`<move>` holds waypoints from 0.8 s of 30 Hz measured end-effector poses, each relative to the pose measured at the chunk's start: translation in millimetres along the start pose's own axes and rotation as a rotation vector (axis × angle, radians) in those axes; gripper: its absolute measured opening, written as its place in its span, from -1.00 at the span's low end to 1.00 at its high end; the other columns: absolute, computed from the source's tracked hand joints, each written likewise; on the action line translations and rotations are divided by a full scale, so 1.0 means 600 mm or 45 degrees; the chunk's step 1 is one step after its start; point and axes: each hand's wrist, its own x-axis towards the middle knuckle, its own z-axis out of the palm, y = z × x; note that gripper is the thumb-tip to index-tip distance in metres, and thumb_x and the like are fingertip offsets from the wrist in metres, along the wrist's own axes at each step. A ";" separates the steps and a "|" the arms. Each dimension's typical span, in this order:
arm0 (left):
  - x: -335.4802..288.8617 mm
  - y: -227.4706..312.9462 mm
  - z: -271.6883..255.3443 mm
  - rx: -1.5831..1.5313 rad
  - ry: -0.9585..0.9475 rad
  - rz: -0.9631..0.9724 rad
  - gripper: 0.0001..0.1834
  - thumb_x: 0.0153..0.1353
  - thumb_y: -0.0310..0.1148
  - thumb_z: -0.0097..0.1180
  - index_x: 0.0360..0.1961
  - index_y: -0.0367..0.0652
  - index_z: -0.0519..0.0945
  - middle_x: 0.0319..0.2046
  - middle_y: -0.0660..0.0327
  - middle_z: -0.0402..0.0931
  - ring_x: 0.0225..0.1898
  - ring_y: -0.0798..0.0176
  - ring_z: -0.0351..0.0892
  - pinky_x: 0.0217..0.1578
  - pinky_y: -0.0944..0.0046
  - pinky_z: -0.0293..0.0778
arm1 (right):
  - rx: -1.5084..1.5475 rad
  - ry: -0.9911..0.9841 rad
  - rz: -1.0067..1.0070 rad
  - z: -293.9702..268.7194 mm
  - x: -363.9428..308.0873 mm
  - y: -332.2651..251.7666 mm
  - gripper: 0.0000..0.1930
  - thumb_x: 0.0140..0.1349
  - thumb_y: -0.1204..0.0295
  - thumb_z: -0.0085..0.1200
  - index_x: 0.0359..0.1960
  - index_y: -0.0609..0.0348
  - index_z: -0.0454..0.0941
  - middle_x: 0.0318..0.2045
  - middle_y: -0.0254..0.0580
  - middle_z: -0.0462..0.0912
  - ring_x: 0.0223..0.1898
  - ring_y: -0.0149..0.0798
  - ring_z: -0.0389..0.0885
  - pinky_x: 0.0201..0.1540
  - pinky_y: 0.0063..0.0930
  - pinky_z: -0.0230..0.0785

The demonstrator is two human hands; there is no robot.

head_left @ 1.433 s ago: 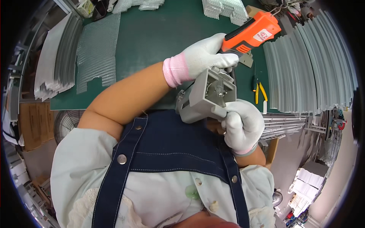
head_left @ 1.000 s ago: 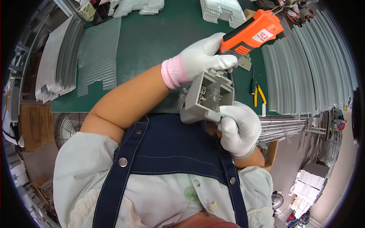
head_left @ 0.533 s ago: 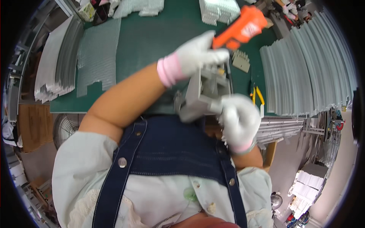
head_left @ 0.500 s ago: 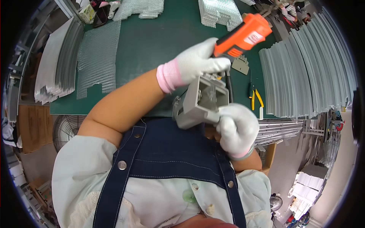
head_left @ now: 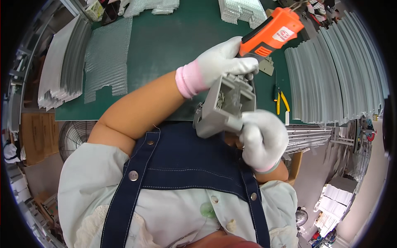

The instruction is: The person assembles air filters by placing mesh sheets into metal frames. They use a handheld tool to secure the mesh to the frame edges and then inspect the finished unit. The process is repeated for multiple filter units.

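My left hand (head_left: 227, 62), in a white glove with a pink cuff, is closed around an orange and black electric screwdriver (head_left: 276, 33). The tool slants, its thick end up and to the right; its tip is hidden behind my fingers. Just below, a grey box-shaped plastic housing (head_left: 213, 109) is held tilted above the table's near edge, its open side facing me. Some parts show inside it, too unclear to name. My right hand (head_left: 264, 140), also gloved, grips the housing's lower right corner with fingers curled. My left fingertips are close to its upper rim.
Yellow-handled pliers (head_left: 283, 102) and a flat beige part (head_left: 266, 66) lie on the green table (head_left: 165, 49) to the right. Stacked grey panels (head_left: 331, 82) stand farther right, pale sheets (head_left: 62, 62) at the left. Bubble-wrap pieces (head_left: 109, 58) lie left and at the back.
Both hands, the screwdriver and the housing have shifted slightly to the right in the picture. The grips look the same.
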 end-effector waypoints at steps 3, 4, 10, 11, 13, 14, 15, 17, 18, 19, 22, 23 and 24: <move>0.040 -0.027 -0.029 0.099 0.036 -0.066 -0.61 0.33 -0.29 0.06 0.10 -0.24 0.38 -0.22 0.21 0.54 -0.21 0.37 0.54 -0.14 0.31 0.52 | 0.027 0.072 0.276 0.006 0.007 0.028 -0.93 0.24 0.52 0.13 -0.31 0.22 0.64 -0.48 -0.11 0.64 -0.46 -0.06 0.64 -0.34 -0.32 0.49; 0.040 -0.047 -0.037 0.032 0.072 0.027 -0.61 0.32 -0.29 0.09 0.09 -0.24 0.40 -0.22 0.23 0.54 -0.21 0.38 0.53 -0.15 0.30 0.53 | 0.110 0.237 0.440 0.019 0.001 0.042 -0.93 0.25 0.51 0.13 -0.30 0.23 0.64 -0.48 -0.10 0.64 -0.45 -0.08 0.65 -0.33 -0.33 0.49; 0.033 -0.029 -0.016 -0.005 -0.033 0.010 -0.55 0.33 -0.26 0.08 0.16 -0.23 0.34 -0.15 0.19 0.51 -0.20 0.37 0.52 -0.12 0.31 0.51 | 0.017 0.089 0.233 0.004 -0.002 0.018 -0.92 0.23 0.50 0.15 -0.30 0.22 0.64 -0.45 -0.08 0.66 -0.44 -0.07 0.66 -0.31 -0.33 0.51; 0.032 -0.024 -0.015 0.022 -0.012 0.022 -0.55 0.33 -0.26 0.08 0.16 -0.23 0.34 -0.14 0.19 0.51 -0.19 0.37 0.52 -0.12 0.31 0.51 | -0.004 0.069 0.188 0.002 -0.003 0.014 -0.92 0.23 0.50 0.15 -0.30 0.22 0.64 -0.45 -0.08 0.66 -0.45 -0.06 0.65 -0.32 -0.32 0.50; 0.042 -0.017 -0.021 0.066 -0.031 0.032 -0.55 0.33 -0.25 0.08 0.15 -0.24 0.35 -0.14 0.19 0.51 -0.19 0.37 0.52 -0.11 0.33 0.51 | -0.034 -0.012 0.110 -0.004 -0.001 0.012 -0.93 0.22 0.50 0.13 -0.32 0.22 0.63 -0.45 -0.09 0.65 -0.47 -0.04 0.63 -0.35 -0.30 0.48; 0.056 -0.021 -0.035 0.107 -0.017 0.010 -0.55 0.33 -0.25 0.09 0.15 -0.24 0.35 -0.15 0.19 0.51 -0.19 0.37 0.52 -0.11 0.33 0.51 | 0.055 0.049 0.217 0.007 0.006 0.030 -0.93 0.22 0.51 0.12 -0.33 0.22 0.63 -0.45 -0.09 0.65 -0.46 -0.03 0.63 -0.35 -0.30 0.48; 0.061 -0.027 -0.041 0.149 -0.004 -0.012 -0.54 0.33 -0.25 0.09 0.16 -0.24 0.34 -0.15 0.19 0.51 -0.19 0.37 0.52 -0.11 0.34 0.51 | 0.144 0.111 0.324 0.016 0.013 0.047 -0.93 0.22 0.52 0.11 -0.34 0.22 0.63 -0.45 -0.09 0.65 -0.46 -0.02 0.63 -0.36 -0.29 0.48; 0.043 -0.029 -0.030 0.047 -0.064 0.128 -0.49 0.31 -0.25 0.12 0.20 -0.22 0.33 -0.14 0.20 0.51 -0.17 0.36 0.52 -0.11 0.35 0.50 | -0.033 0.004 0.094 -0.002 0.005 0.037 -0.94 0.22 0.52 0.12 -0.34 0.21 0.63 -0.45 -0.09 0.65 -0.45 -0.01 0.64 -0.36 -0.27 0.49; 0.035 -0.023 -0.020 0.037 -0.065 0.079 -0.49 0.31 -0.25 0.12 0.21 -0.22 0.33 -0.14 0.20 0.51 -0.17 0.36 0.52 -0.10 0.34 0.49 | -0.041 -0.024 0.026 -0.003 0.006 0.028 -0.94 0.22 0.52 0.11 -0.34 0.22 0.63 -0.45 -0.09 0.65 -0.45 -0.01 0.64 -0.36 -0.28 0.48; 0.033 -0.015 -0.014 0.026 -0.065 0.030 -0.49 0.31 -0.25 0.12 0.21 -0.22 0.33 -0.14 0.19 0.51 -0.17 0.36 0.52 -0.10 0.33 0.49 | -0.048 -0.052 -0.041 -0.005 0.011 0.018 -0.93 0.22 0.52 0.11 -0.34 0.22 0.63 -0.45 -0.08 0.65 -0.45 0.00 0.63 -0.36 -0.29 0.48; 0.032 -0.010 -0.011 -0.078 -0.079 0.034 -0.50 0.31 -0.27 0.11 0.21 -0.22 0.33 -0.12 0.18 0.51 -0.18 0.36 0.51 -0.11 0.32 0.49 | -0.085 -0.048 -0.023 -0.006 0.019 0.029 -0.95 0.19 0.52 0.16 -0.32 0.19 0.63 -0.50 -0.12 0.63 -0.50 -0.05 0.62 -0.41 -0.33 0.46; 0.055 -0.013 -0.025 0.080 -0.039 0.005 -0.49 0.31 -0.26 0.11 0.22 -0.22 0.32 -0.11 0.17 0.50 -0.19 0.35 0.51 -0.12 0.32 0.49 | -0.122 -0.031 -0.020 -0.003 0.023 0.040 -0.95 0.19 0.52 0.17 -0.32 0.18 0.63 -0.52 -0.13 0.62 -0.52 -0.06 0.61 -0.42 -0.34 0.45; 0.055 -0.019 -0.033 0.091 -0.018 0.020 -0.49 0.30 -0.25 0.12 0.21 -0.22 0.33 -0.12 0.17 0.50 -0.18 0.36 0.51 -0.11 0.32 0.48 | 0.181 0.146 0.282 0.014 0.020 0.059 -0.95 0.19 0.52 0.16 -0.33 0.17 0.63 -0.53 -0.12 0.61 -0.51 -0.06 0.62 -0.41 -0.33 0.46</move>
